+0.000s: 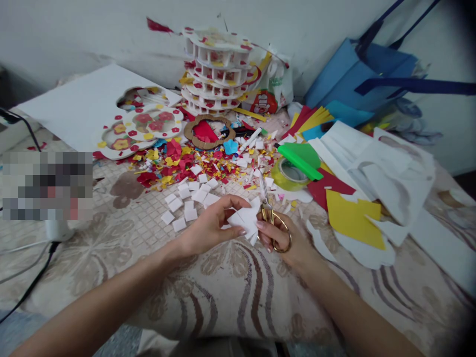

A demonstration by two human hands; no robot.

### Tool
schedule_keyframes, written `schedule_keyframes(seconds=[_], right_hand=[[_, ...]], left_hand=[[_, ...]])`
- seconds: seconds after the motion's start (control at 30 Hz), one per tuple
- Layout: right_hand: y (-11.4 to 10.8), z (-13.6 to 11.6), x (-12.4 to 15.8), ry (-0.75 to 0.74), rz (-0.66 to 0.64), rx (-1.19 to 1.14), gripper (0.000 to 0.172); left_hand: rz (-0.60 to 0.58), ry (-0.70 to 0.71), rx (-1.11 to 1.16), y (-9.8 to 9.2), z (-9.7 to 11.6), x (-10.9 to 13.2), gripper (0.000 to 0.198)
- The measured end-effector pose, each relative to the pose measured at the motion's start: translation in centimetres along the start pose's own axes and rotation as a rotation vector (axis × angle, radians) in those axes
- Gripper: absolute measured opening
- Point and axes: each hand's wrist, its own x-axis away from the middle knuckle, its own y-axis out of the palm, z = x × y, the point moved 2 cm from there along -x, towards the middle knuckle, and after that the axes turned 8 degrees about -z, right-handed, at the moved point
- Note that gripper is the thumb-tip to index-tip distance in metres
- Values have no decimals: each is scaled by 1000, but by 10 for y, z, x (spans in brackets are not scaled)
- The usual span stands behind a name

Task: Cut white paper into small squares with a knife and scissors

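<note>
Near the centre, my left hand (213, 223) pinches a folded or cut piece of white paper (243, 218) from its left side. My right hand (280, 235) grips gold-handled scissors (266, 198), whose blades point up and away from me; its fingertips also touch the right edge of the paper. Whether the blades are closed is hard to make out. Several small white squares (190, 211) lie on the patterned cloth (130, 267) just beyond my left forearm.
Red, yellow and white scraps (208, 163) spread behind my hands, before a tiered paper model (217, 74). Clear tape (288, 173), a green object (301, 158) and yellow paper (353, 218) lie right. A blue bag (357, 74) stands back right; a black cable (35, 282) runs left.
</note>
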Motion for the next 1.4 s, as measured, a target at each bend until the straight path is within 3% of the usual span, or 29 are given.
schedule_keyframes(seconds=[0.4,0.63,0.97,1.2,1.4], right_hand=[[2,2,-1,6,-36,1,27],[3,2,1,-15,58,55,28],[2,5,-2,-19,8,49,33],[0,-4,-2,-57,185,2,32],[0,-4,1,-61,186,76,27]], left_hand=[[-55,-8,-14,0,6,0,34],[-49,-18,-99,-1,3,1,35],[-72,-27,-124,-1,5,1,36],[-92,-78,-186,0,3,2,42],[-54,-138,-71,1,-3,1,28]])
